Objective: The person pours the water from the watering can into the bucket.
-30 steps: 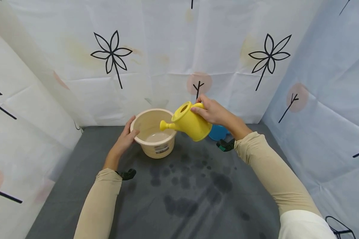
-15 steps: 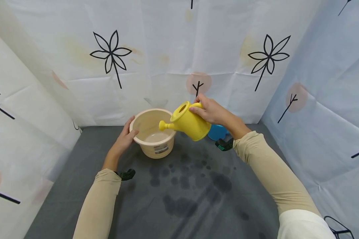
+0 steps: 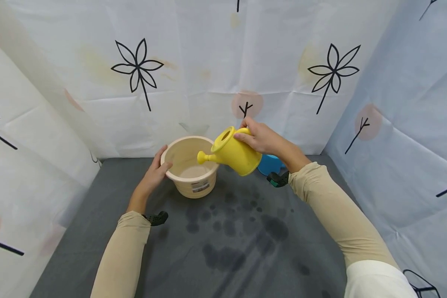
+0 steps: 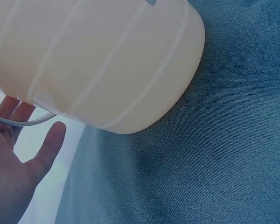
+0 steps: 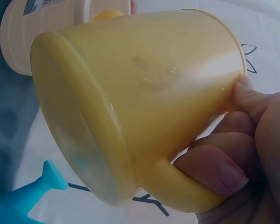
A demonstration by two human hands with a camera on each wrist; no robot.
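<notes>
Mid-frame, the left hand (image 3: pixel 154 176), fingers parted, holds a tub (image 3: pixel 186 188). The right hand (image 3: pixel 260 137) grips a watering can (image 3: pixel 241 155), fingers curled.

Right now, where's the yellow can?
In the head view, the yellow can is tilted in the right hand, just right of the tub, with its spout over the tub's opening.

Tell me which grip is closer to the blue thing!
Right. The right grip, holding the yellow can, appears just above the blue thing in the head view. The left grip is farther off, on the left rim of the tub.
</notes>
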